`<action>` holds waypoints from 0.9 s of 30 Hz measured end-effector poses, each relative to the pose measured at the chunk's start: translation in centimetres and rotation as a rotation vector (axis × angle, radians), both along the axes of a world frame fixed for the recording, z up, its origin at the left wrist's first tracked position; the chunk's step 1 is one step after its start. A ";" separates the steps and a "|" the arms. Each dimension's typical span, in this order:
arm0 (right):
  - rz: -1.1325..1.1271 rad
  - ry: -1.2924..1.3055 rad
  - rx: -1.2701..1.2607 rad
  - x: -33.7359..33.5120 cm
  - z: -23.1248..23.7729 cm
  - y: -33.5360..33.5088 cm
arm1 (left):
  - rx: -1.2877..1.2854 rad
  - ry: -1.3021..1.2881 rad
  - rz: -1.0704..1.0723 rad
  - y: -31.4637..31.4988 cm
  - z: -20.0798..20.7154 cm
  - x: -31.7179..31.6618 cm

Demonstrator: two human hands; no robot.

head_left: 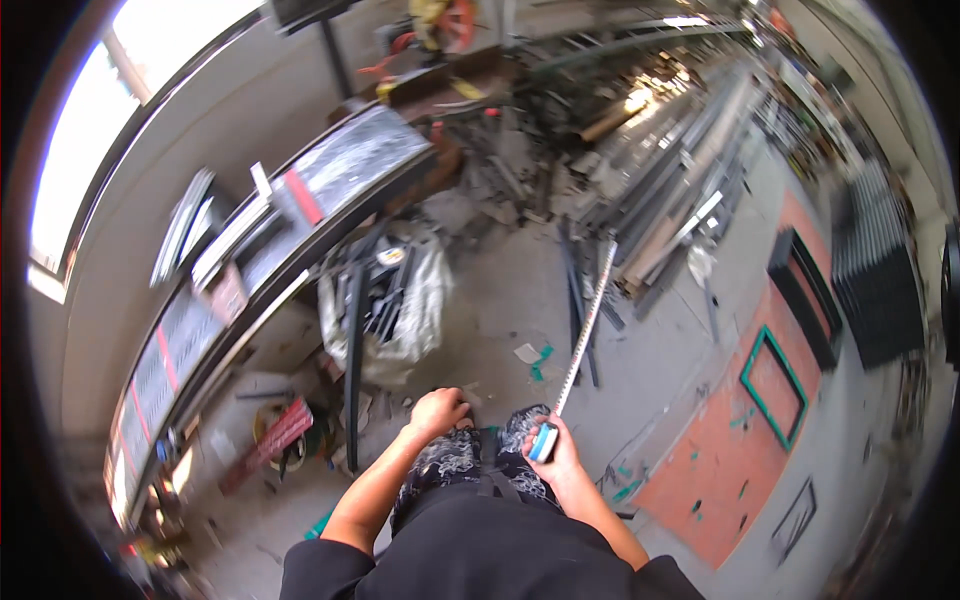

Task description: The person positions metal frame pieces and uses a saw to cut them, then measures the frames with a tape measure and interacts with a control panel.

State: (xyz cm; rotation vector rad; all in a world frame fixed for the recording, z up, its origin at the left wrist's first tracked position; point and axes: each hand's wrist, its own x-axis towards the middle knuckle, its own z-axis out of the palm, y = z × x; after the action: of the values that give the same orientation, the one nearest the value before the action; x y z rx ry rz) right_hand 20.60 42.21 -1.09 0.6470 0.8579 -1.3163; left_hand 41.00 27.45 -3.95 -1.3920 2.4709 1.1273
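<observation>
My right hand (562, 456) is wrapped round a blue and white tape measure (543, 442) in front of my right thigh. Its pale blade (584, 345) runs out a long way forward, ending over the floor by the metal profiles. My left hand (438, 410) hangs in front of my left thigh, fingers curled in; whatever they may hold is hidden. Left of that hand, a dark upright bar (355, 370) stands beside a white sack (425, 300) stuffed with dark offcuts.
A long workbench (350, 155) with red strips curves along the left wall. Long metal profiles (690, 170) are heaped ahead to the right. A green-edged frame (775, 388) and a black frame (805, 290) rest on an orange sheet (700, 490), near stacked dark panels (872, 270).
</observation>
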 end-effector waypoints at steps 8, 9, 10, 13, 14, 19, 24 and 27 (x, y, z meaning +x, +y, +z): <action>0.196 -0.193 0.001 -5.5 -5.3 -11.4 | 0.140 -0.018 -0.101 -8.5 -2.5 -7.6; 0.235 -0.212 -0.064 -7.0 -6.2 -13.3 | 0.153 -0.019 -0.105 -9.4 -3.2 -8.8; 0.254 -0.173 -0.035 -8.5 -5.3 -15.7 | 0.177 -0.010 -0.108 -10.3 -3.5 -10.2; 0.242 -0.078 -0.072 -12.8 -3.5 -21.4 | 0.163 -0.051 -0.153 -13.4 -2.2 -15.5; 0.227 -0.120 -0.095 -13.6 -3.1 -22.7 | 0.148 -0.059 -0.155 -14.7 -0.8 -17.4; 0.263 -0.147 -0.095 -17.6 -2.7 -28.5 | 0.256 0.078 0.006 -21.2 1.3 -24.7; 0.256 -0.284 -0.096 -21.4 -3.3 -32.4 | 0.297 0.124 0.072 -26.0 1.8 -28.5; 0.184 -0.244 -0.074 -22.8 -3.4 -35.1 | 0.351 0.043 0.034 -28.9 0.7 -29.2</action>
State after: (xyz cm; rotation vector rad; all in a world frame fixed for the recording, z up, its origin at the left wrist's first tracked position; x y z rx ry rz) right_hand -2.16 7.15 -4.48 0.6398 0.6509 -1.0733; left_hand 11.78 -1.49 -3.23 -1.3193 2.1432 1.5215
